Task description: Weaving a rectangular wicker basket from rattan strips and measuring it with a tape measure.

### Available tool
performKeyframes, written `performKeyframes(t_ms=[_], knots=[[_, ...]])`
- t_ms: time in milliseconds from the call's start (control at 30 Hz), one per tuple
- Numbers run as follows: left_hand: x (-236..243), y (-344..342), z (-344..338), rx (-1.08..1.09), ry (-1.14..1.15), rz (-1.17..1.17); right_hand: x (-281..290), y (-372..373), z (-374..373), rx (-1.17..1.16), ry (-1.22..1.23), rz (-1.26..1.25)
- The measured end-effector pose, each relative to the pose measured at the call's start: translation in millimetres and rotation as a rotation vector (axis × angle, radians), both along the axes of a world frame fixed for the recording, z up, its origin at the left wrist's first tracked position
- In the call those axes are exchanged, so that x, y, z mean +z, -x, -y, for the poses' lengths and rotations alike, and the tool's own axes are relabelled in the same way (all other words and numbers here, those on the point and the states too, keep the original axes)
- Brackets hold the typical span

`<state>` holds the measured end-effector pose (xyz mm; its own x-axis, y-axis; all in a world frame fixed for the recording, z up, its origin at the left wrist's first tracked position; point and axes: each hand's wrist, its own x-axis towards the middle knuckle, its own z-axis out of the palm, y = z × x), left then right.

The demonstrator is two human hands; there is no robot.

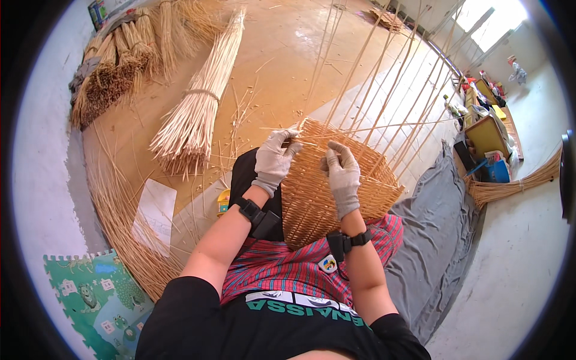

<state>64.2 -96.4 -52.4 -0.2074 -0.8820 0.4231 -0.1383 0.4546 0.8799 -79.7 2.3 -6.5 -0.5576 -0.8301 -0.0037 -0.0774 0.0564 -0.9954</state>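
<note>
Both hands are in pale work gloves and up at the basket's top edge. The left hand (pixel 276 159) has thumb and fingers closed on the woven basket (pixel 318 210) at its rim corner, probably to keep the weave from slipping. The right hand (pixel 343 177) is just beside it, fingers curled in; can't tell if it's actually pinching a strand.

The basket itself sits between and below the hands, propped tilted against the lap over a red plaid cloth (pixel 270 270). I'd guess that's so the rim sits at a comfy reach and the clothes stay clean. Tall bare stakes (pixel 372 71) stick out past the hands, presumably left long so there's stuff to weave around.

Left of the left hand, loose long strands (pixel 129 222) and a sheet of paper (pixel 155 207) lie on the floor. Ahead of that is a tied bundle of pale strands (pixel 195 120), likely parked there for easy grabbing. Right of the right hand: a rumpled grey cloth (pixel 432 228). Way past the left hand, more bundles (pixel 129 54) lean together by the wall.
</note>
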Motion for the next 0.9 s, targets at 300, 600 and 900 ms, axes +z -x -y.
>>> performKeyframes(t_ms=[300, 600, 900], knots=[[2, -1, -1, 0.016, 0.042, 0.055, 2, -4, 1, 0.002, 0.049, -0.197], [24, 14, -5, 0.13, 0.047, 0.166, 12, 5, 10, -0.117, 0.062, -0.924], [20, 17, -3, 0.245, 0.179, 0.233, 16, -16, 11, -0.042, 0.038, -0.88]])
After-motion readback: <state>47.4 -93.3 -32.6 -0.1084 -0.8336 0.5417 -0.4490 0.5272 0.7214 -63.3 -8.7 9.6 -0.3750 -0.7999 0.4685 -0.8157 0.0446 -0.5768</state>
